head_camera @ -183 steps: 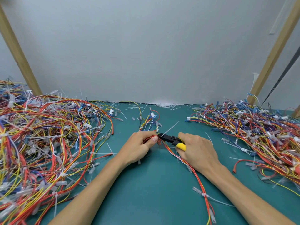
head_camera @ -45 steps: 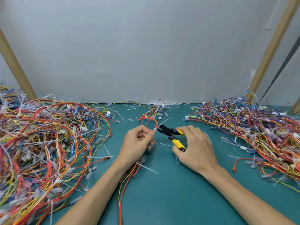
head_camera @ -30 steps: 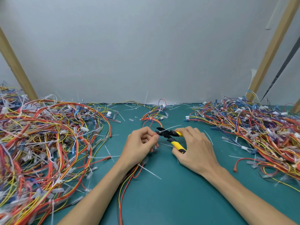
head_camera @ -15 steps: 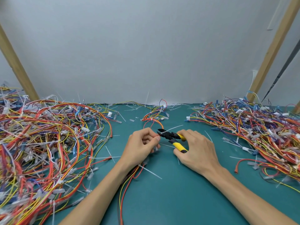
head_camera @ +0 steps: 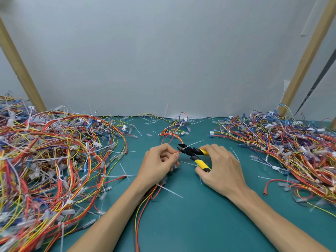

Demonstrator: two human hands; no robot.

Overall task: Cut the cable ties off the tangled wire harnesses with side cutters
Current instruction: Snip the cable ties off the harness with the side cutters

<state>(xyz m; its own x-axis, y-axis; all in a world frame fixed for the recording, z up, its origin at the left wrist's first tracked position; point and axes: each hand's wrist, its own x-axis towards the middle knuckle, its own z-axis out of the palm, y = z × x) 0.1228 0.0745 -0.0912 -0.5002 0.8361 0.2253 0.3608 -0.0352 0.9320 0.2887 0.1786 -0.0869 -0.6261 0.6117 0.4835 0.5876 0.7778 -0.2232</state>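
Two heaps [head_camera: 54,160] flank two hands: left hand [head_camera: 158,165] pinches one harness [head_camera: 170,134], right hand [head_camera: 222,170] clasps one cutter [head_camera: 190,152].

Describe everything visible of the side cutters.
The side cutters have a black head and yellow handles with black trim, apparently plastic-sleeved. The right hand grips both handles, which stand spread. The tool is held over the teal mat, tips pointing left at the wire harness that the left hand pinches. A white cable tie sits at the tips.
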